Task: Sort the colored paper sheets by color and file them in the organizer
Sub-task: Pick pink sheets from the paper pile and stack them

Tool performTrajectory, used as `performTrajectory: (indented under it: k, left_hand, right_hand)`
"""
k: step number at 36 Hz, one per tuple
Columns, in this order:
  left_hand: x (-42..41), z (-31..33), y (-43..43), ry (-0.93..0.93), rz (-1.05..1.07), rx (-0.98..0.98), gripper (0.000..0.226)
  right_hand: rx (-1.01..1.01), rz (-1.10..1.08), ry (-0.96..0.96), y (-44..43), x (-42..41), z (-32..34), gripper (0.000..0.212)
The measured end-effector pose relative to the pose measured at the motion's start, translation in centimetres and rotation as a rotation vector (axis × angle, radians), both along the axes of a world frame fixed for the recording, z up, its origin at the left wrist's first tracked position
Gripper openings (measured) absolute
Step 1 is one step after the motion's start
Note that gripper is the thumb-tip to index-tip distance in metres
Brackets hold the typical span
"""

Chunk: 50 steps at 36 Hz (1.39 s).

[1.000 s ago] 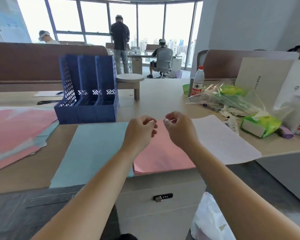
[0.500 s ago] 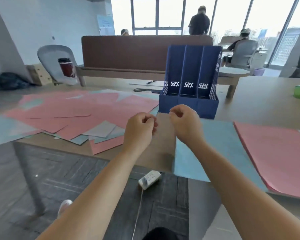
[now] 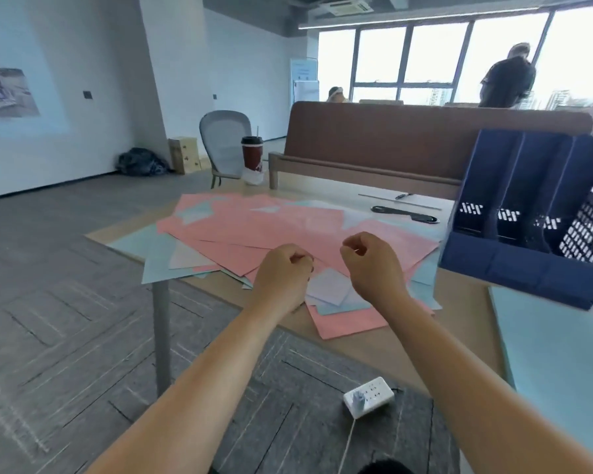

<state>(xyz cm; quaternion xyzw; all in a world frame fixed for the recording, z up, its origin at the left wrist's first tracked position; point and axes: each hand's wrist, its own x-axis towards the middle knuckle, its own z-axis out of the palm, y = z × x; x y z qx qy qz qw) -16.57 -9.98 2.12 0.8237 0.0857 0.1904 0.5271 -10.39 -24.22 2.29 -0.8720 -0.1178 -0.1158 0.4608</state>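
Note:
A loose heap of pink sheets (image 3: 271,230), mixed with light blue sheets (image 3: 158,265) and white sheets (image 3: 329,285), lies spread over the table's left end. The dark blue three-slot organizer (image 3: 528,220) stands upright to the right of the heap, and its slots look empty. A stack of light blue paper (image 3: 562,347) lies at the right edge. My left hand (image 3: 283,273) and my right hand (image 3: 374,265) hover over the near edge of the heap. Both are curled into loose fists and hold nothing.
The wooden table (image 3: 466,323) ends at a corner on the left, with a grey leg below. A white power strip (image 3: 368,396) lies on the floor. A dark flat object (image 3: 404,214) lies behind the heap. A red cup (image 3: 252,153) and a chair (image 3: 225,145) stand further back.
The view has swung left, from the sorted blue and pink stacks to the mixed heap. The organizer has shifted to the right side. Both hands stay fisted and empty.

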Motion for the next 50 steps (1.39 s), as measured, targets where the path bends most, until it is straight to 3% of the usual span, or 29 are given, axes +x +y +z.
performTrajectory:
  k: [15,20,32,39,46,50]
  left_hand:
    - [1.9,3.5,3.0,0.002,0.042,0.125,0.018]
    - [3.8,2.8,3.1,0.013,0.025,0.166,0.019]
    - [10.9,-1.8,7.6,0.209,-0.018,0.327,0.038]
    - [13.6,-2.4,9.8,0.315,-0.086,0.454,0.052]
    - [16.7,-3.9,11.3,0.418,-0.162,0.718,0.042]
    - [17.8,-5.5,11.9,0.402,-0.158,0.808,0.058]
  right_hand:
    - [-0.028,0.068,0.0,3.9,0.7,2.1,0.023]
    - [-0.192,0.046,0.028,3.9,3.1,0.9,0.029]
    - [-0.73,-0.09,0.291,6.8,10.5,-2.9,0.074]
    - [-0.741,-0.175,0.442,8.2,11.9,-4.0,0.084]
    - [-0.786,-0.11,0.358,8.9,11.5,-4.9,0.079]
    - [-0.836,-0.04,0.304,8.9,11.4,-5.5,0.079]
